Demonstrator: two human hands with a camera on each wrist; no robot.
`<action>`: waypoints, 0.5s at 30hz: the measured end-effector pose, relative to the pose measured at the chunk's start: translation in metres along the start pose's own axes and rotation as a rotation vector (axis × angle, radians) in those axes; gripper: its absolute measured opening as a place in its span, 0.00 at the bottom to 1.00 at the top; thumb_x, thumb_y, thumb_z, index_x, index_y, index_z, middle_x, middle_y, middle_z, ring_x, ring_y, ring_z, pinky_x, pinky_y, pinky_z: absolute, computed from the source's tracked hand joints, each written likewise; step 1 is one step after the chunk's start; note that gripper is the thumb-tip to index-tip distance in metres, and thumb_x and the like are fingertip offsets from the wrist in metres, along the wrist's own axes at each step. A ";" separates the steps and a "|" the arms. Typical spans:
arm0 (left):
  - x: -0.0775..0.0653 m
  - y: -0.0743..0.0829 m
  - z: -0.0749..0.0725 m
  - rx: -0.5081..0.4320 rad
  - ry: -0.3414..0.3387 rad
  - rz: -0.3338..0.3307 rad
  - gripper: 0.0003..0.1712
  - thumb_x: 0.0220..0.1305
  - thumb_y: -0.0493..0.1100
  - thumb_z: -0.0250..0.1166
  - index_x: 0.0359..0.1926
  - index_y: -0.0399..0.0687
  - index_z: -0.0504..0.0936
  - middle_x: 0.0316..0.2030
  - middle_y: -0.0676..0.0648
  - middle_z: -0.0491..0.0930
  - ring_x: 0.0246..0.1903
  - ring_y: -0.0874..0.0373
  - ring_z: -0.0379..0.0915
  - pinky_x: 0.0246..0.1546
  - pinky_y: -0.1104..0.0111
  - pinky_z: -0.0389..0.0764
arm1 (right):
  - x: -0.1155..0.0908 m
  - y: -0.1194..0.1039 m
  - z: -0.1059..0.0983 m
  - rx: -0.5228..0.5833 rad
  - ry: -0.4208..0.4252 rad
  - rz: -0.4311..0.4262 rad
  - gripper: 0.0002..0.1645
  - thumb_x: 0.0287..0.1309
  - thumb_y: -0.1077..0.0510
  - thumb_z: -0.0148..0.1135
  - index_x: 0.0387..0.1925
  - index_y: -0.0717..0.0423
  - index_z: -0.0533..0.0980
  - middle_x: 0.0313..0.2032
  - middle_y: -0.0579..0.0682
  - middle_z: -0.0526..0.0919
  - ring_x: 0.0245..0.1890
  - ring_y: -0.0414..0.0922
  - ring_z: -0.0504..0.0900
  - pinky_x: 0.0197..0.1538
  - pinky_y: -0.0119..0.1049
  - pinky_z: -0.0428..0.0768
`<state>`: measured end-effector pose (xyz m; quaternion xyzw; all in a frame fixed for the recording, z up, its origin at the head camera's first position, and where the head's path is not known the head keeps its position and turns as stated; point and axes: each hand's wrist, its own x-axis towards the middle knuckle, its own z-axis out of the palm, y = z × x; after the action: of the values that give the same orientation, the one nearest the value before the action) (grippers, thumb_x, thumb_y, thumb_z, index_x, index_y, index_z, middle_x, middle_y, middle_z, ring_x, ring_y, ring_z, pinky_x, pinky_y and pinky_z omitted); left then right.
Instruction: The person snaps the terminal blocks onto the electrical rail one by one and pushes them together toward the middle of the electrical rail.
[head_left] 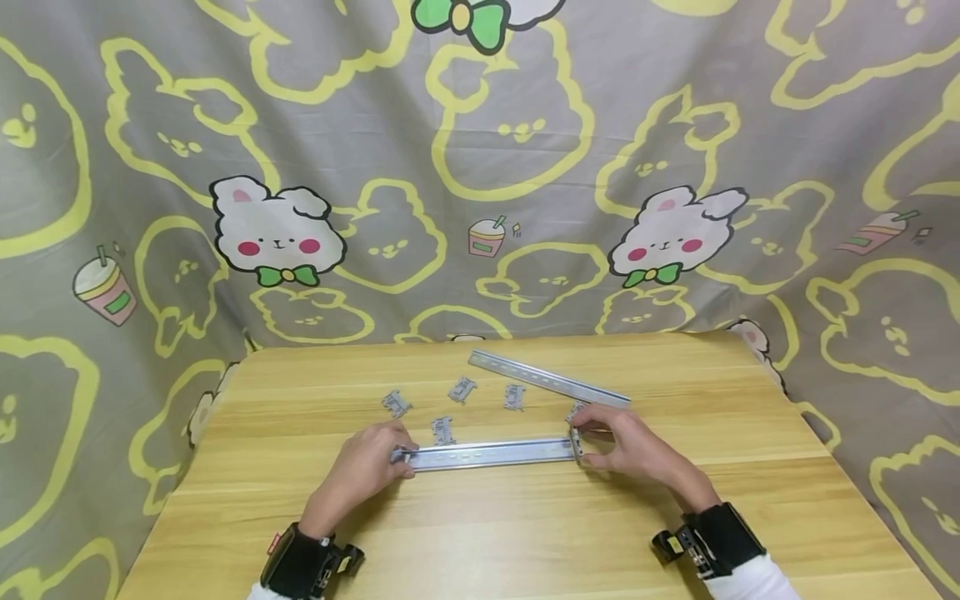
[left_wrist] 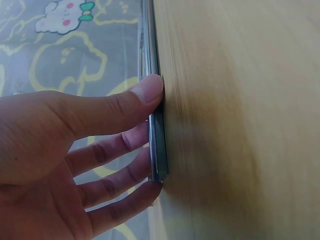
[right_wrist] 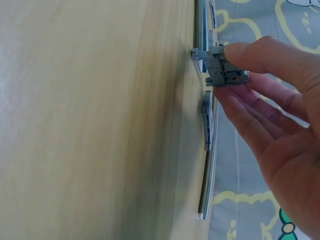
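Observation:
A slotted metal DIN rail [head_left: 491, 453] lies crosswise near the middle of the wooden table. My left hand [head_left: 369, 460] grips its left end, with the thumb [left_wrist: 147, 90] on the near edge and the fingers on the far side. A small grey piece [head_left: 401, 454] shows at that end beside the fingers. At the rail's right end, my right hand [head_left: 626, 446] pinches a grey terminal block [right_wrist: 225, 70] between thumb and fingers. The block stands upright across the rail's end, and its foot overlaps the rail in the right wrist view.
Several loose grey terminal blocks [head_left: 442, 430] lie behind the rail; one [right_wrist: 207, 122] is just beyond my right hand. A second DIN rail [head_left: 551, 377] lies slanted farther back on the table [head_left: 480, 533]. A patterned grey curtain [head_left: 405, 150] hangs behind the table and at its sides.

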<state>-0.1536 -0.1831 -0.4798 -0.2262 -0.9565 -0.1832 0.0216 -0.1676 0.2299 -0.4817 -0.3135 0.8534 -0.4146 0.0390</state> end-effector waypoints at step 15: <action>0.000 0.000 0.001 0.008 0.005 0.001 0.16 0.39 0.44 0.80 0.34 0.49 0.90 0.35 0.53 0.82 0.33 0.55 0.79 0.31 0.61 0.83 | 0.001 0.005 -0.001 0.103 -0.046 0.061 0.28 0.45 0.71 0.73 0.51 0.71 0.75 0.52 0.65 0.78 0.52 0.56 0.80 0.54 0.44 0.80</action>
<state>-0.1535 -0.1824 -0.4805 -0.2260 -0.9570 -0.1800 0.0251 -0.1710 0.2321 -0.4841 -0.2945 0.8389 -0.4492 0.0874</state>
